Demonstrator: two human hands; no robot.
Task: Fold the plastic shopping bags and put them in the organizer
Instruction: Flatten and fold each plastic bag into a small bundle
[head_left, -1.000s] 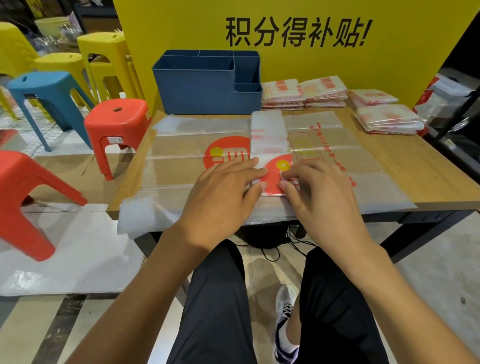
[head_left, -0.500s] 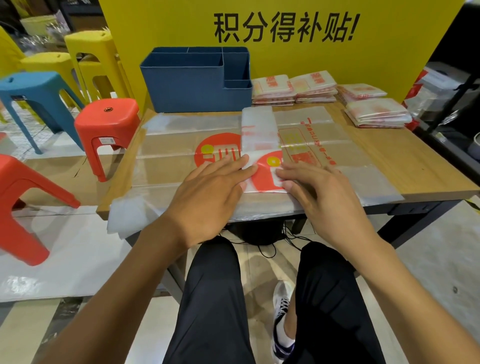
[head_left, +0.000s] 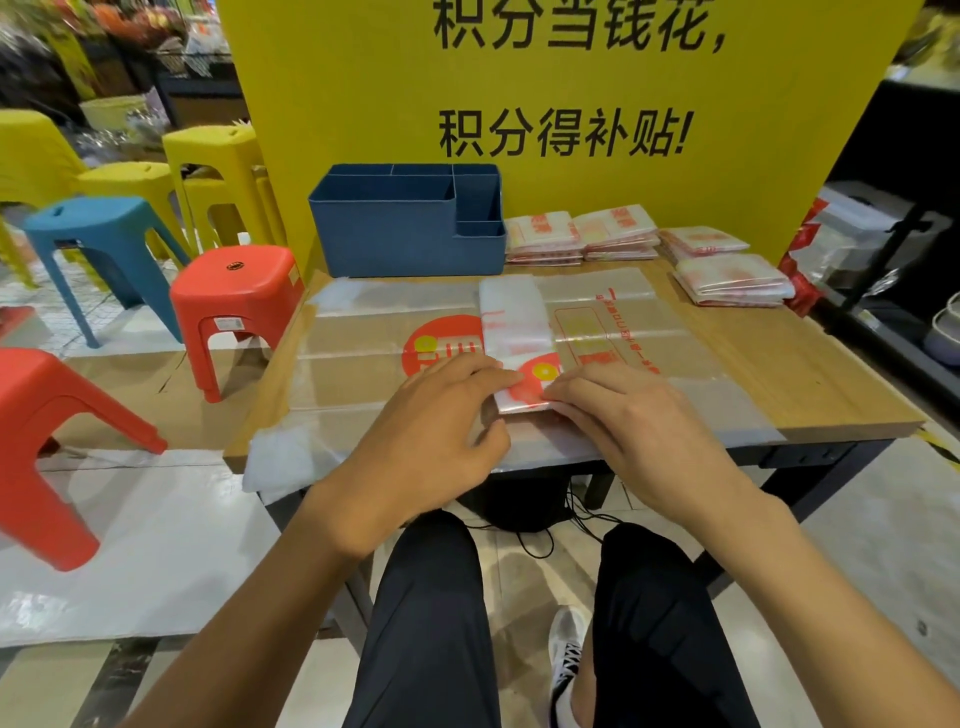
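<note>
At the near edge of the surface (head_left: 810, 384), a narrow folded strip of plastic bag (head_left: 514, 322) lies over flat unfolded bags (head_left: 363, 343) — left hand (head_left: 421, 441) and right hand (head_left: 628, 415) both pinch its near end, mid-fold. Organizer (head_left: 405, 234) at the back looks empty; folded stacks (head_left: 732, 278) sit beside it — most remains.

Glossy clear plastic bag (head_left: 514, 332), wood-grain table (head_left: 810, 384), seemingly matt plastic organizer (head_left: 405, 234).
</note>
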